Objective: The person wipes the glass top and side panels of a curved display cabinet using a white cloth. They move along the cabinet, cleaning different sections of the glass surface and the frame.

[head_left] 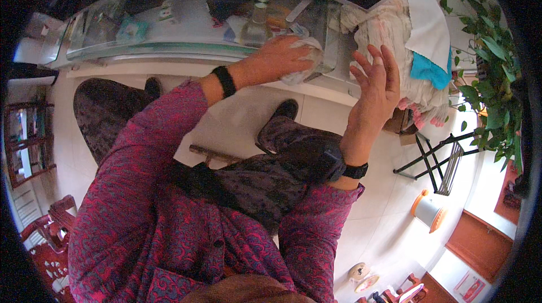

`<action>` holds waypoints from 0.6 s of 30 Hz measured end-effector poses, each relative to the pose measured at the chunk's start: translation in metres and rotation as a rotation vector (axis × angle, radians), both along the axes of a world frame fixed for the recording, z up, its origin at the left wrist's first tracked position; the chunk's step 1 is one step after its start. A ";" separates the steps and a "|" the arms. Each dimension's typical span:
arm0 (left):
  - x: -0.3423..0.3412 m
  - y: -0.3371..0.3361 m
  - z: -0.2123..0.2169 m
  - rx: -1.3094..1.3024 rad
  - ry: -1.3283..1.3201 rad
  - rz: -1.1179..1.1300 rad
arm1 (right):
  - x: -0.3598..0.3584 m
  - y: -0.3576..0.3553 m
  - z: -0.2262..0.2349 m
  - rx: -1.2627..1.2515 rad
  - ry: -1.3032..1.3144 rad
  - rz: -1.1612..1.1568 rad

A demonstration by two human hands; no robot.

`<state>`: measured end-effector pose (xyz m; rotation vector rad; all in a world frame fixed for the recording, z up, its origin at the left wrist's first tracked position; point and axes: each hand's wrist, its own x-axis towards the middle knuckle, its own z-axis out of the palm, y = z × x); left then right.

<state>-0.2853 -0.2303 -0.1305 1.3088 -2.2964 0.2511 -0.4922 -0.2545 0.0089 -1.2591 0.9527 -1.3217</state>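
Note:
My left hand point(276, 61) is at the near edge of a glass-topped table point(169, 49), its fingers curled over a rounded whitish wad of thin material point(309, 65). Whether the wad is cloth or thread I cannot make out. To the right of it, my right hand point(377, 77) is raised with fingers spread and nothing in them. Just beyond that hand lies a heap of off-white strands or gauzy cloth point(384, 29), with pinkish ends hanging down. A white cloth point(427, 23) and a bright blue cloth point(429, 70) rest on this heap.
Under the glass, a clear container point(258, 23) and several small items show. A leafy plant point(491, 71) stands at the far right. On the floor to the right are a black folding stool point(437, 159) and an orange-and-white cylinder point(429, 211). Wooden furniture point(31, 139) stands at left.

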 end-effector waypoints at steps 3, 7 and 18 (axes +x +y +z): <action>0.036 0.018 0.002 0.167 -0.081 0.040 | 0.002 -0.002 -0.001 -0.001 0.009 -0.015; 0.086 0.061 0.011 0.160 -0.130 0.114 | 0.004 -0.001 0.000 0.002 0.023 -0.011; 0.243 0.176 0.012 0.121 0.050 0.516 | 0.016 0.007 0.007 0.007 0.042 0.039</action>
